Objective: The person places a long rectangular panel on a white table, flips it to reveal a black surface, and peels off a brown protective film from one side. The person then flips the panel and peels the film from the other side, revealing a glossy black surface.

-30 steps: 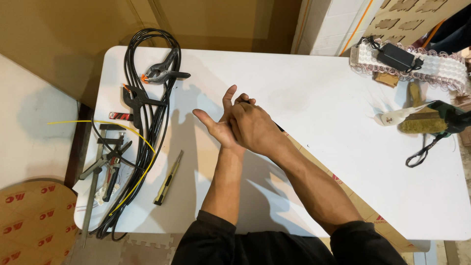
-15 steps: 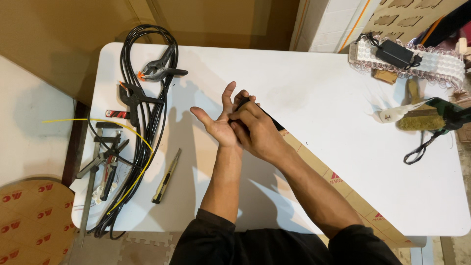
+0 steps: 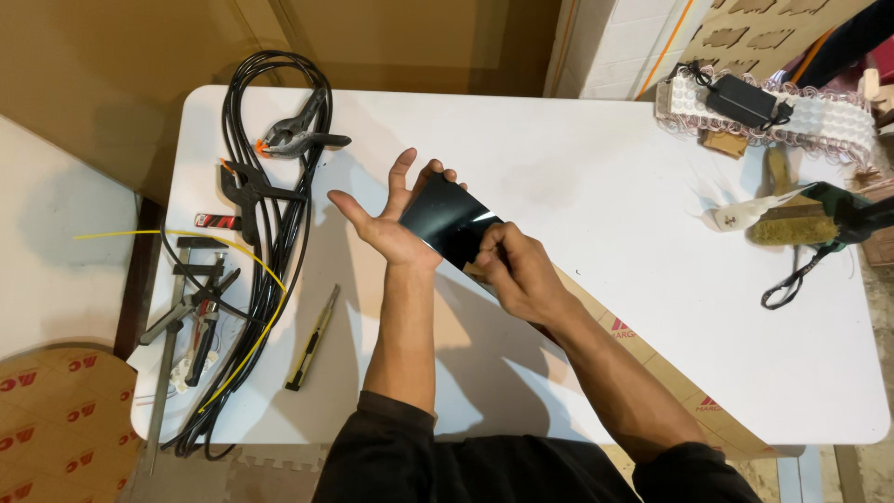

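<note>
Pinched between thumb and fingertips of the right hand (image 3: 517,270), a glossy black sheet (image 3: 453,224) is held tilted above a white table (image 3: 577,168), its lower edge caught in that closed grasp. Behind the sheet, the left hand (image 3: 391,224) stands open, palm up and fingers spread, backing the dark panel without curling around it. A strip of brown cardboard with red print (image 3: 652,354) lies on the table under the right forearm. Left of the hands, a yellow-and-black utility knife (image 3: 312,340) rests near the table's front edge, just beside a long loop of black cable (image 3: 279,186) that runs along the left end. Two spring clamps (image 3: 293,140) lie on the cable, and a thin yellow wire (image 3: 168,235) crosses it beside pliers and other metal tools (image 3: 191,317). Well apart at the far right corner sit a white bubbled mat carrying a black power adapter (image 3: 745,98) and a green-handled brush (image 3: 810,224).
</note>
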